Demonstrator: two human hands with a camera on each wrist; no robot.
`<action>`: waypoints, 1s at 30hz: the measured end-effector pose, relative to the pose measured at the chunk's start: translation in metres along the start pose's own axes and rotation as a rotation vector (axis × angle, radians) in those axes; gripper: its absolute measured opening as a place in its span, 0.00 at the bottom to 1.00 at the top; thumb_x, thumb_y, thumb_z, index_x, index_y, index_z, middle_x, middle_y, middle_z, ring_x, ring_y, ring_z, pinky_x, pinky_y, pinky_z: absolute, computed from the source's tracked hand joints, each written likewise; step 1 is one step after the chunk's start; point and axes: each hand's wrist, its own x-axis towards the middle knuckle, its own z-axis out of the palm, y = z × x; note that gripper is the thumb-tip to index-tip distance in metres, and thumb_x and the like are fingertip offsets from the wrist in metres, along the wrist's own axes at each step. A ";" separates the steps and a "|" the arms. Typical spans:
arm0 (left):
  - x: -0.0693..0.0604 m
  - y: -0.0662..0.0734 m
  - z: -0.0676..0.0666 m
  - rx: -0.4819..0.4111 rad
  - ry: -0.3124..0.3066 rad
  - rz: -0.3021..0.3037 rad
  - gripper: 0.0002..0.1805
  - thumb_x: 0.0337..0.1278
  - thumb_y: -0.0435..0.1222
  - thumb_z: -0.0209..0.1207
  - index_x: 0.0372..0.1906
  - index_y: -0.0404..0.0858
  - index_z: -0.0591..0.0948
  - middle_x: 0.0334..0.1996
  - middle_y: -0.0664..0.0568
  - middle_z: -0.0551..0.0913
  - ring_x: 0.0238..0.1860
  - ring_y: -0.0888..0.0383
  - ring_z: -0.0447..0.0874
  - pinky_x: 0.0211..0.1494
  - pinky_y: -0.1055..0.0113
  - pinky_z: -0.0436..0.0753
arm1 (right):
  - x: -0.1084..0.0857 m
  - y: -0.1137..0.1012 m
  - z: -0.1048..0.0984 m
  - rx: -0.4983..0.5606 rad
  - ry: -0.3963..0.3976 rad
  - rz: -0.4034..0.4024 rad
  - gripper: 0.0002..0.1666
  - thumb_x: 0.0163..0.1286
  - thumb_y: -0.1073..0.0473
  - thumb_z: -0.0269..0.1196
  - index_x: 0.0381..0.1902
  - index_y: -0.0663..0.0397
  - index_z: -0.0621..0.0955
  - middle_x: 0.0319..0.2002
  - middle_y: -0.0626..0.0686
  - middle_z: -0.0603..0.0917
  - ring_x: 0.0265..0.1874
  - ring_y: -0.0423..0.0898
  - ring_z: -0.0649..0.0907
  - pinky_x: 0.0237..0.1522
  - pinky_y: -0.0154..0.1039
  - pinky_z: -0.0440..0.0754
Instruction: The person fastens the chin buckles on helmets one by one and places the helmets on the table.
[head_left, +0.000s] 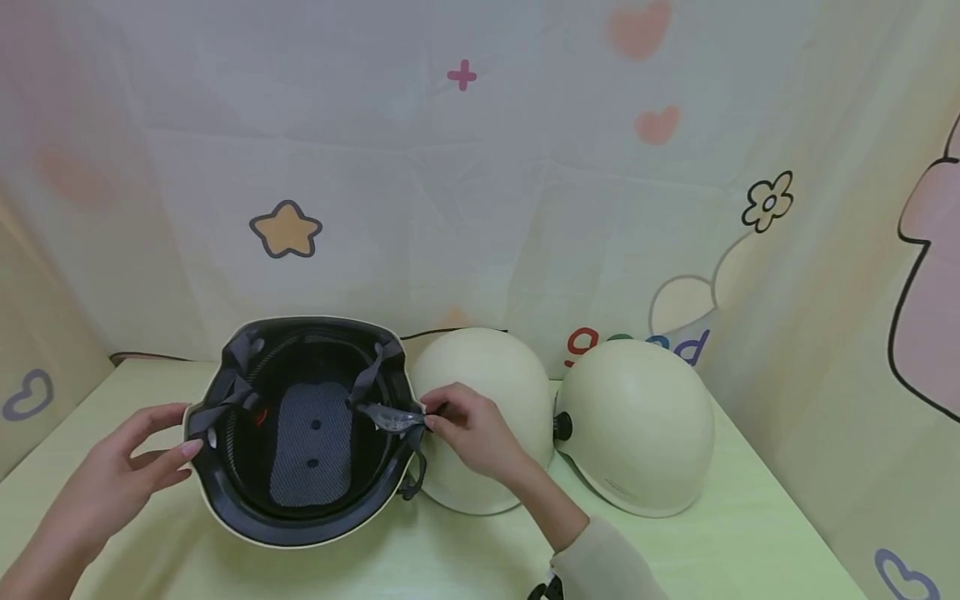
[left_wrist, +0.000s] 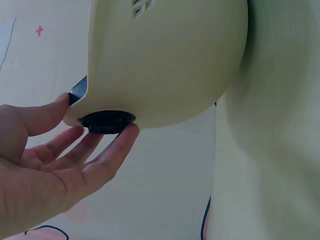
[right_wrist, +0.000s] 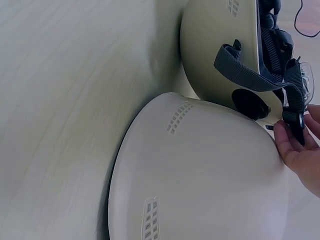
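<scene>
An upturned cream helmet (head_left: 300,533) lies on the table at the left, its dark padded inside facing up toward me. My left hand (head_left: 120,475) grips its left rim, the thumb on the edge and the fingers beneath, around a black round knob (left_wrist: 107,121) in the left wrist view. At the opposite rim, my right hand (head_left: 476,433) pinches the end of the dark chin strap (right_wrist: 247,75) near its black buckle. A clear plastic piece (head_left: 390,418) sits on that strap. Part of the buckle is hidden by the fingers.
Two more cream helmets stand dome up to the right: a middle one (head_left: 487,367), close beside the upturned helmet, and a right one (head_left: 637,425) with a black side knob (head_left: 562,426). A printed curtain (head_left: 480,208) hangs behind the pale green table (head_left: 750,542).
</scene>
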 end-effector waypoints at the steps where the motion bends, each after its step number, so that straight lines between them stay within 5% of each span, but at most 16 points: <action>1: 0.000 0.000 -0.001 0.005 -0.010 0.007 0.28 0.61 0.38 0.55 0.61 0.31 0.62 0.56 0.39 0.65 0.35 0.76 0.78 0.35 0.75 0.80 | 0.000 0.000 0.000 0.001 0.001 0.001 0.11 0.61 0.71 0.60 0.43 0.67 0.78 0.38 0.58 0.79 0.34 0.49 0.80 0.38 0.33 0.78; 3: 0.002 0.001 -0.003 0.010 -0.030 0.016 0.29 0.61 0.37 0.55 0.64 0.32 0.59 0.57 0.30 0.62 0.35 0.76 0.77 0.34 0.73 0.80 | 0.001 0.000 0.000 0.005 0.003 0.003 0.11 0.61 0.70 0.60 0.42 0.67 0.78 0.38 0.57 0.79 0.34 0.49 0.80 0.38 0.33 0.78; 9: 0.004 0.002 -0.007 0.091 -0.084 -0.012 0.30 0.61 0.41 0.55 0.66 0.38 0.60 0.58 0.31 0.60 0.35 0.71 0.79 0.36 0.68 0.79 | 0.003 0.001 0.002 0.020 0.023 0.002 0.10 0.59 0.71 0.62 0.41 0.67 0.79 0.37 0.58 0.79 0.35 0.50 0.80 0.38 0.33 0.79; 16: 0.005 0.002 -0.006 0.239 -0.013 0.007 0.27 0.58 0.44 0.58 0.58 0.35 0.69 0.52 0.35 0.69 0.35 0.86 0.66 0.33 0.62 0.74 | 0.002 0.000 0.006 0.064 0.053 0.012 0.10 0.56 0.75 0.62 0.38 0.68 0.79 0.37 0.59 0.78 0.36 0.52 0.79 0.39 0.35 0.79; 30: 0.007 0.001 -0.003 0.258 0.023 0.065 0.23 0.55 0.41 0.61 0.53 0.36 0.73 0.49 0.38 0.74 0.36 0.87 0.65 0.33 0.67 0.74 | 0.005 -0.002 0.008 0.152 0.166 0.058 0.04 0.57 0.75 0.62 0.32 0.68 0.79 0.50 0.60 0.72 0.37 0.53 0.81 0.43 0.36 0.79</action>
